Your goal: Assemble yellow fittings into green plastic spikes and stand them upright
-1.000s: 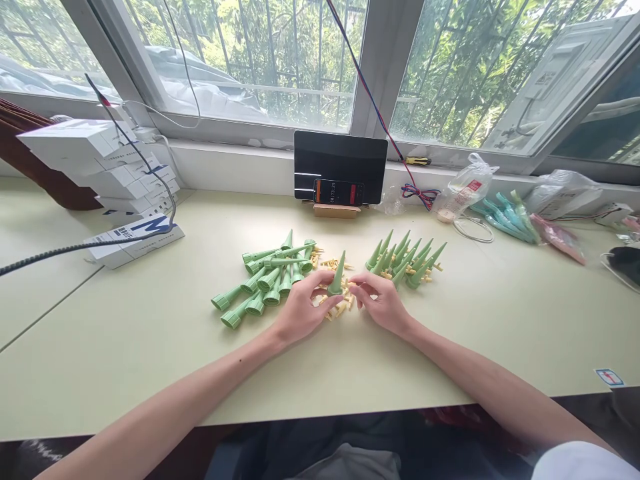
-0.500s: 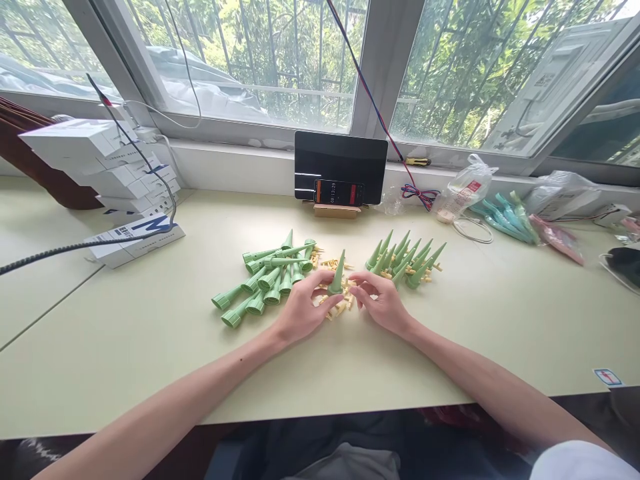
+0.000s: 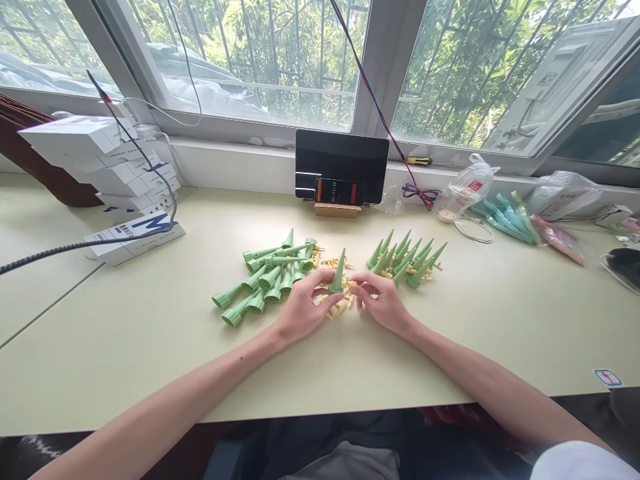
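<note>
My left hand (image 3: pixel 300 308) pinches a green plastic cone spike (image 3: pixel 339 273) near its base, holding it upright over a scatter of small yellow plastic pieces (image 3: pixel 341 306). My right hand (image 3: pixel 383 301) is right beside it, fingers curled in a pinch at the spike's base; what it holds is too small to make out. A pile of green spikes lying flat (image 3: pixel 265 277) is left of my hands. A second group of green spikes with yellow parts (image 3: pixel 406 258) lies to the right, behind my right hand.
A dark tablet (image 3: pixel 341 163) and a phone on a wooden stand (image 3: pixel 339 192) lean at the window sill. White boxes (image 3: pixel 100 160) are stacked at the far left, a black cable (image 3: pixel 75 247) crossing them. Bags with blue and pink parts (image 3: pixel 515 217) lie at the right.
</note>
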`<action>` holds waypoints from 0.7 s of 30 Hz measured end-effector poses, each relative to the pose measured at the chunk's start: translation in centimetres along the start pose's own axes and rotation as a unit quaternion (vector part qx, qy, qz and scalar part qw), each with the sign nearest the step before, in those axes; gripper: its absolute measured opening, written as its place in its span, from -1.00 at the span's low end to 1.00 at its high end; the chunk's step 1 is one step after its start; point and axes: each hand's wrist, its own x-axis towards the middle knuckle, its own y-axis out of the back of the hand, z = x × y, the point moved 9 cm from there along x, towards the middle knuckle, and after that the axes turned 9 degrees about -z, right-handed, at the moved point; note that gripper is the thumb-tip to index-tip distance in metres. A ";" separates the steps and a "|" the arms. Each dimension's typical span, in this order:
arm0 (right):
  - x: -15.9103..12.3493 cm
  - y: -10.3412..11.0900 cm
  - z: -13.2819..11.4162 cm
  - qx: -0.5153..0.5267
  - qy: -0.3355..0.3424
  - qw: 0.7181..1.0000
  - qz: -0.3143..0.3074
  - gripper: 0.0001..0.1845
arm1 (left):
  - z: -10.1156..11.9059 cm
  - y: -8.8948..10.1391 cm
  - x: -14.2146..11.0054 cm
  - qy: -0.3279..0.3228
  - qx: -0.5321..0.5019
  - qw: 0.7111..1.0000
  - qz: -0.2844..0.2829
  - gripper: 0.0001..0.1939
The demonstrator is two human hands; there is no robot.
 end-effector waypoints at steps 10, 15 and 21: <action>0.1 -0.4 -0.3 -0.012 0.004 1.000 -0.021 -0.73 | 0.0 -0.1 0.0 0.000 -0.008 1.000 -0.003 -0.71; 0.2 -0.5 -0.5 -0.015 0.008 0.999 -0.029 -0.72 | 0.0 -0.1 0.0 -0.004 -0.006 1.000 -0.004 -0.70; 0.1 -0.6 -0.6 -0.045 -0.006 0.998 -0.038 -0.58 | 0.1 -0.2 0.0 -0.002 0.000 1.000 -0.007 -0.70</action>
